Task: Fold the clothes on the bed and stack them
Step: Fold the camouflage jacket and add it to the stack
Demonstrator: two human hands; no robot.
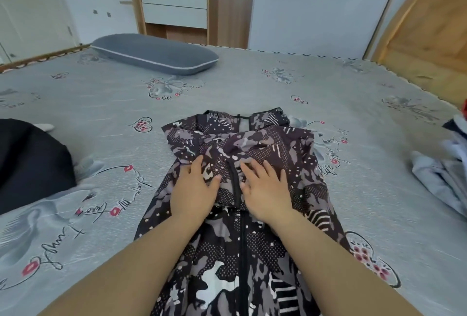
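Note:
A dark patterned dress [235, 260] with grey, white and dotted patches lies lengthwise on the bed in front of me, its neckline at the far end and its sleeves folded in over the chest. My left hand [193, 189] lies flat on the cloth left of the black centre seam. My right hand [264, 189] lies flat just right of that seam, fingers spread. Both palms press down on the folded sleeves near the waist.
The grey printed bedsheet [353, 113] covers the bed. A dark garment [30, 164] lies at the left edge. A pile of light clothes [444, 174] lies at the right edge. A grey pillow [154, 54] rests at the far side, before a wooden cabinet [174, 2].

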